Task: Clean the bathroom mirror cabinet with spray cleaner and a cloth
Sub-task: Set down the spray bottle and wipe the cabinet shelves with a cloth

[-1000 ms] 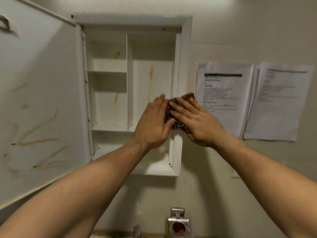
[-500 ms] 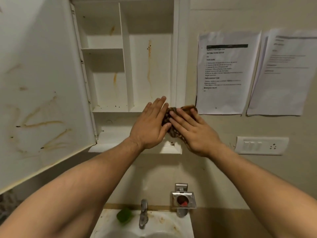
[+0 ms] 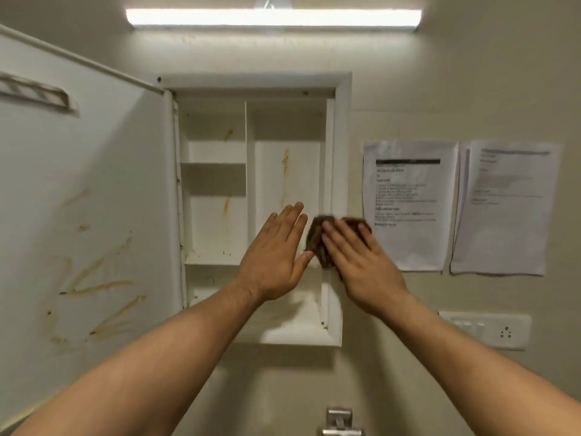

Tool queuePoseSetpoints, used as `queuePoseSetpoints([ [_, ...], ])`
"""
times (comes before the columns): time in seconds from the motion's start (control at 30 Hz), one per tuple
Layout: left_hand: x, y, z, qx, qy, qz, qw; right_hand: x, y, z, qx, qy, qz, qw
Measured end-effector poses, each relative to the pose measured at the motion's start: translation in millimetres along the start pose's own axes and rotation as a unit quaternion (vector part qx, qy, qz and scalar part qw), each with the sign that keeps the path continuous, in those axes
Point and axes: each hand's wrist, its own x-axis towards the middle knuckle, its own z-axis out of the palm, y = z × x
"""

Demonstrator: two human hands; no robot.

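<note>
The white wall cabinet (image 3: 342,127) stands open, its shelves bare and streaked with brownish stains. Its door (image 3: 81,215) is swung out to the left, the inner face smeared with several brown streaks. A dark brown cloth (image 3: 316,243) lies against the cabinet's right frame at mid height. My right hand (image 3: 358,262) presses flat on the cloth, fingers stretched over it. My left hand (image 3: 273,256) is flat with fingers together just left of the cloth, its thumb near the cloth's lower edge. No spray bottle is in view.
Two printed paper sheets (image 3: 408,206) hang on the wall right of the cabinet. A switch plate with a socket (image 3: 490,330) sits lower right. A tube light (image 3: 273,17) runs above. A metal fitting (image 3: 339,420) shows at the bottom edge.
The view has tilted up, so the sink and tap dropped out and the light appeared. My left hand has come off the cloth and sits slightly apart; my right hand still presses it on the frame.
</note>
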Motion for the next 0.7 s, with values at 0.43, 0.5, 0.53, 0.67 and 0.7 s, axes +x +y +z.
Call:
queuePoseSetpoints([
  [0.43, 112, -81, -101, 0.075, 0.074, -0.07, 0.992, 249, 66, -106, 0.132, 0.109, 0.366, 0.915],
  [0.5, 109, -97, -98, 0.072, 0.069, -0.079, 0.992, 264, 48, -99, 0.136, 0.1, 0.312, 0.935],
  [0.53, 106, -104, -96, 0.073, 0.063, -0.076, 0.992, 267, 38, -93, 0.129, 0.097, 0.267, 0.95],
  [0.67, 104, -133, -100, 0.105, 0.104, -0.055, 0.987, 272, 32, -77, 0.091, 0.105, 0.1, 0.985],
  [0.7, 105, -138, -103, 0.108, 0.112, -0.05, 0.986, 270, 36, -74, 0.097, 0.117, 0.13, 0.98],
])
